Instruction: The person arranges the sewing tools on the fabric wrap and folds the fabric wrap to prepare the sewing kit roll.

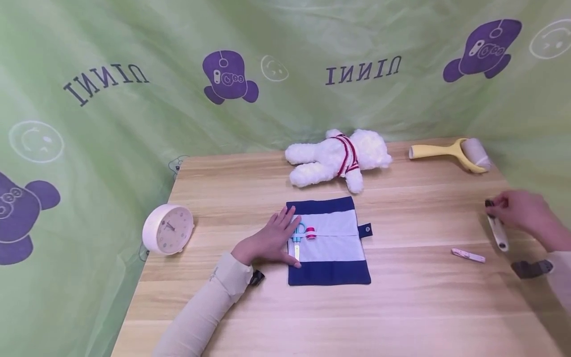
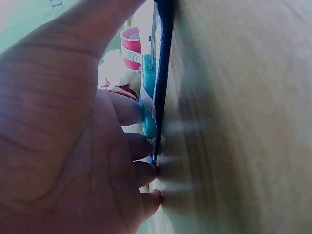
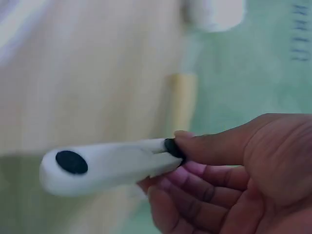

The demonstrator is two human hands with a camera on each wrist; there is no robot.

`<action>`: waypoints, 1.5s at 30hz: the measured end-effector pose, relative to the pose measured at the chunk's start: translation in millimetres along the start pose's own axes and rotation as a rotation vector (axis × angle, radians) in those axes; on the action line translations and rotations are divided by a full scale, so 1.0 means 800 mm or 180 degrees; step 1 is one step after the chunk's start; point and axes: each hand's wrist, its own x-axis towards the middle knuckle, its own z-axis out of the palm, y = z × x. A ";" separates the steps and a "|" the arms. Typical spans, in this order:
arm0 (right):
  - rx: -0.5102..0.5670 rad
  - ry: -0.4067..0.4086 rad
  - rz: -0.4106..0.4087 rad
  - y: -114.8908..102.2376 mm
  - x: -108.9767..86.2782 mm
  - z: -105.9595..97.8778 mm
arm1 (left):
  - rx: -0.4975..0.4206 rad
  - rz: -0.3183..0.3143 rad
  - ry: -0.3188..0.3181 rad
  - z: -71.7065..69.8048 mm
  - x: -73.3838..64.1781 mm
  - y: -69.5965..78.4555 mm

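An opened navy-and-white fabric pouch [image 1: 327,273] lies flat on the table. Under its elastic band sit turquoise-handled scissors [image 1: 297,250] and a red thread spool [image 1: 311,233]. My left hand [image 1: 270,239] rests with fingers spread on the pouch's left edge, beside the scissors. In the left wrist view, the fingertips [image 2: 146,173] touch that edge and the table. On the right, my right hand [image 1: 526,215] pinches the black end of a slim white tool [image 3: 107,163] between thumb and fingers. Its wide end bears a black oval; its exact kind is unclear.
A small pink patterned stick-like item [image 1: 468,255] lies between the pouch and my right hand. Toward the back are a white plush bear [image 1: 321,156] and a yellow-handled lint roller [image 1: 439,150]. A pink alarm clock [image 1: 168,229] stands at the left edge.
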 end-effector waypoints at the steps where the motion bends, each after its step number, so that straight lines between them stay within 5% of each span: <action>1: 0.0044 0.0093 -0.0052 -0.013 0.004 -0.012 | -0.0002 -0.0014 -0.0006 -0.001 -0.001 0.000; 7: 0.0954 0.0755 -0.0556 -0.134 0.025 -0.058 | -0.0047 -0.0069 -0.0045 -0.004 -0.006 0.001; 14: 0.1960 0.1518 -0.2249 -0.294 0.042 -0.032 | -0.0081 0.0014 0.0031 -0.004 -0.005 0.003; 19: 0.2407 0.0996 -0.2652 -0.360 0.062 0.023 | -0.0013 -0.0028 0.0010 -0.002 -0.002 0.000; 22: 0.2493 0.0543 -0.2568 -0.375 0.074 0.062 | 0.0031 -0.0045 -0.0014 -0.001 -0.001 -0.001; 28: 0.2433 0.0120 -0.2335 -0.373 0.095 0.112 | 0.0001 0.0018 -0.0001 -0.006 0.001 0.004; 37: 0.2241 -0.0208 -0.2130 -0.355 0.114 0.130 | 0.0029 -0.0030 -0.0058 -0.005 0.006 0.004; 45: 0.2641 -0.0764 -0.1761 -0.349 0.125 0.144 | -0.0004 -0.0013 -0.0091 -0.006 0.004 0.003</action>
